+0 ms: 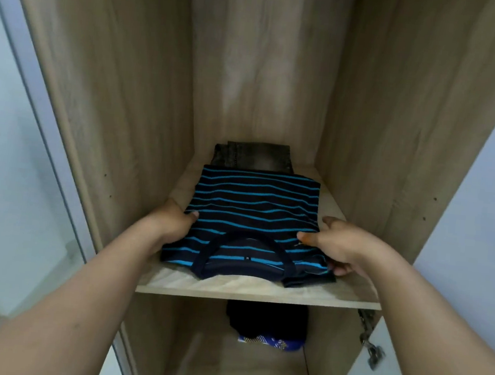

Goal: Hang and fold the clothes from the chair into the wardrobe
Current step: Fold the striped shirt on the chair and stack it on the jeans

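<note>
The left hand (pixel 173 222) grips the left edge of a folded striped T-shirt (pixel 252 215), thumb on top, fingers tucked beneath. The right hand (pixel 337 244) pinches the right edge the same way, fingers (pixel 339 270) curled under the fabric. The shirt is dark navy with bright blue stripes, collar toward the camera, lying on the wardrobe shelf (pixel 260 291), overlapping folded grey jeans (pixel 253 156) behind it.

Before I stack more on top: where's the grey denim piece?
In the head view, the grey denim lies at the shelf's back, centred, behind the striped shirt.
</note>
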